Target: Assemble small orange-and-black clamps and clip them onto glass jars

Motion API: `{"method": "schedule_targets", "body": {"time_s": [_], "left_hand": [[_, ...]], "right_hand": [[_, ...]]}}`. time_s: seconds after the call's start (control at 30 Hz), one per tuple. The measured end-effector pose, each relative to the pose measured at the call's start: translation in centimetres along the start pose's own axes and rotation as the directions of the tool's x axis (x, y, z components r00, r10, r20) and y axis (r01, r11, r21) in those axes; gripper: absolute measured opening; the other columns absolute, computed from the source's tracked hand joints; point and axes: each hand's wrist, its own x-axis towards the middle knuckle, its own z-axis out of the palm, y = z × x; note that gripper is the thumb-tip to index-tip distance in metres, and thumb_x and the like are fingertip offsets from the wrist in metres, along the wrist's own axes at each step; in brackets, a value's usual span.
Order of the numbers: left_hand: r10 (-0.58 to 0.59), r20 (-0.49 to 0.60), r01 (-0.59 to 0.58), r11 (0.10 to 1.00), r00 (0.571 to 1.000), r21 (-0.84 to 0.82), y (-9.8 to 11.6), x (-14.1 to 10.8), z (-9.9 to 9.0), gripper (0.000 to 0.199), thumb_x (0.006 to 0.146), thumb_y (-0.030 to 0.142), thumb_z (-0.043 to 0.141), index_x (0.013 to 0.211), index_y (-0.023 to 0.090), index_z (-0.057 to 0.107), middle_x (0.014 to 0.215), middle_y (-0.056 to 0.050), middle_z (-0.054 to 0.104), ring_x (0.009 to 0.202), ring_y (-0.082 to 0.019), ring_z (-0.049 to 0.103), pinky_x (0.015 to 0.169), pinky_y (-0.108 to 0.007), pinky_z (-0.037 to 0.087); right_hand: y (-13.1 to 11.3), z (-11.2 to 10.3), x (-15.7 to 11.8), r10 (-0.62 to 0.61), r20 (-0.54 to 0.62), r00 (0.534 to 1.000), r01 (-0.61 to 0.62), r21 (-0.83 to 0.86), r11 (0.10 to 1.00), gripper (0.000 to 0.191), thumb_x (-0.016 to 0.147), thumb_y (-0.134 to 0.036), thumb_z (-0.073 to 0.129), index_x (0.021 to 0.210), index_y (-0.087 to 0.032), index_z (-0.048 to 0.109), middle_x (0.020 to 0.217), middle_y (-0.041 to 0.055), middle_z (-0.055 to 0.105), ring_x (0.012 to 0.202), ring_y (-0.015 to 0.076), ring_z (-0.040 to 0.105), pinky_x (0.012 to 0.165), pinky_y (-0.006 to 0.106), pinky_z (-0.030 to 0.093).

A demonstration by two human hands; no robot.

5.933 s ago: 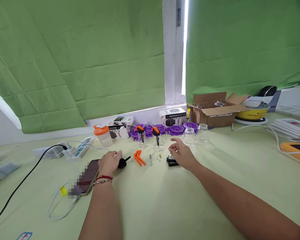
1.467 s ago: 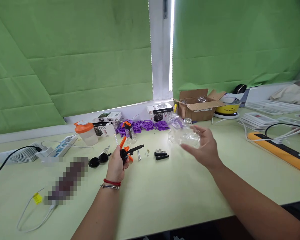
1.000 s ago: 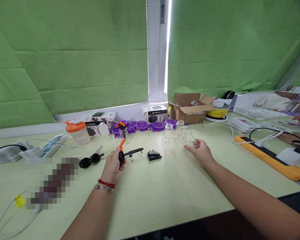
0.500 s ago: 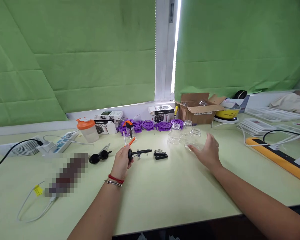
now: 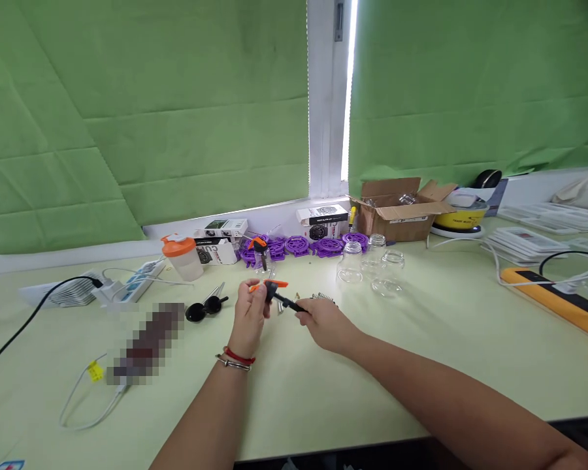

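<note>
My left hand (image 5: 251, 303) is closed around the head of a black-and-orange bottle-top pump (image 5: 271, 290). From that head a black rod points right and slightly down. The fingertips of my right hand (image 5: 326, 321) pinch the rod's far end. Just behind my right hand lie a coil spring (image 5: 323, 297) and black parts, partly hidden. Small metal pieces (image 5: 280, 305) rest under the rod. Further right stand three clear glass jars (image 5: 386, 286). Left of my left hand are round black parts (image 5: 206, 309) with thin metal stems.
Along the window ledge are purple plastic discs (image 5: 330, 247), white printed boxes (image 5: 322, 222) and an open cardboard box (image 5: 404, 222). An orange-lidded shaker (image 5: 183, 257) stands at the left near a power strip (image 5: 142, 281). A yellow-and-black bar (image 5: 558, 300) lies right.
My right hand has left the glass jars, moved left and now pinches the rod's end. The pump in my left hand has tilted, its rod now sloping down to the right.
</note>
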Motion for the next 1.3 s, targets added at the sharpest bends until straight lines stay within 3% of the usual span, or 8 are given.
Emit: {"method": "schedule_targets", "body": {"time_s": [0.07,0.13,0.23,0.33,0.63,0.83,1.13,1.3], "left_hand": [[0.263,-0.001,-0.260,0.956,0.965,0.135,0.0,0.0,-0.2,0.052,0.081,0.051,0.053,0.121,0.020,0.039,0.107,-0.009,0.058,0.094,-0.019,0.059,0.082,-0.035,0.046],[0.449,0.090,-0.455,0.843,0.889,0.287,0.0,-0.2,-0.1,0.074,0.070,0.051,0.067,0.129,0.022,0.034,0.135,-0.015,0.041,0.123,-0.027,0.043,0.101,-0.044,0.034],[0.540,0.253,-0.593,0.673,0.802,0.441,0.2,-0.5,0.3,0.108,0.053,0.057,0.077,0.140,0.023,0.021,0.144,-0.017,0.030,0.133,-0.034,0.029,0.107,-0.051,0.022],[0.552,0.319,-0.627,0.564,0.770,0.537,0.6,-0.9,0.6,0.129,0.044,0.063,0.077,0.144,0.020,0.008,0.145,-0.020,0.029,0.133,-0.038,0.028,0.108,-0.056,0.017],[0.511,0.257,-0.532,0.516,0.820,0.672,0.5,-1.6,1.7,0.111,0.052,0.047,0.074,0.140,0.016,0.015,0.136,-0.019,0.038,0.127,-0.037,0.035,0.103,-0.052,0.024],[0.434,0.239,-0.469,0.566,0.869,0.678,0.0,-1.4,2.0,0.115,0.041,0.061,0.076,0.134,0.018,0.023,0.135,-0.019,0.036,0.126,-0.039,0.034,0.102,-0.055,0.026],[0.464,0.240,-0.506,0.617,0.852,0.602,0.0,-1.5,2.6,0.090,0.050,0.039,0.074,0.124,0.015,0.030,0.119,-0.016,0.045,0.114,-0.034,0.045,0.095,-0.048,0.040],[0.466,0.265,-0.521,0.600,0.845,0.607,-0.2,-1.6,2.9,0.076,0.049,0.036,0.073,0.113,0.017,0.037,0.107,-0.012,0.050,0.101,-0.029,0.050,0.087,-0.044,0.045]], "right_hand": [[0.2,-0.3,0.0,0.064,0.032,0.997,-0.071,0.337,0.939,0.023,0.088,-0.030,0.044,0.073,-0.019,0.058,0.065,0.0012,0.056,0.057,0.0136,0.047,0.058,0.027,0.036],[0.2,-0.5,-0.3,0.072,0.080,0.994,-0.106,0.607,0.788,0.022,0.086,-0.035,0.049,0.076,-0.018,0.060,0.067,0.0003,0.057,0.060,0.0124,0.046,0.062,0.027,0.037],[-0.1,-0.6,-0.8,0.050,0.151,0.987,-0.151,0.796,0.586,0.027,0.080,-0.043,0.058,0.083,-0.016,0.062,0.063,-0.0013,0.055,0.063,0.0118,0.045,0.071,0.030,0.036],[-0.2,-0.8,-1.2,0.027,0.191,0.981,-0.176,0.833,0.525,0.032,0.077,-0.047,0.063,0.085,-0.015,0.064,0.065,0.0000,0.059,0.067,0.0127,0.047,0.077,0.031,0.035],[0.6,-0.4,-1.3,0.097,0.229,0.969,-0.247,0.843,0.477,0.040,0.068,-0.052,0.070,0.082,-0.014,0.070,0.076,0.0039,0.064,0.075,0.0146,0.053,0.085,0.034,0.035],[0.7,-0.1,-1.1,0.153,0.245,0.957,-0.288,0.852,0.437,0.044,0.060,-0.053,0.075,0.077,-0.014,0.070,0.077,0.0038,0.064,0.071,0.0131,0.052,0.081,0.033,0.036],[0.9,0.3,-1.1,0.193,0.243,0.951,-0.305,0.841,0.446,0.040,0.060,-0.050,0.075,0.075,-0.013,0.070,0.079,0.0052,0.065,0.076,0.0152,0.054,0.087,0.035,0.034],[1.2,0.6,-0.8,0.181,0.235,0.955,-0.294,0.836,0.463,0.034,0.065,-0.045,0.071,0.076,-0.013,0.069,0.074,0.0052,0.066,0.072,0.0150,0.056,0.081,0.035,0.038]]}}
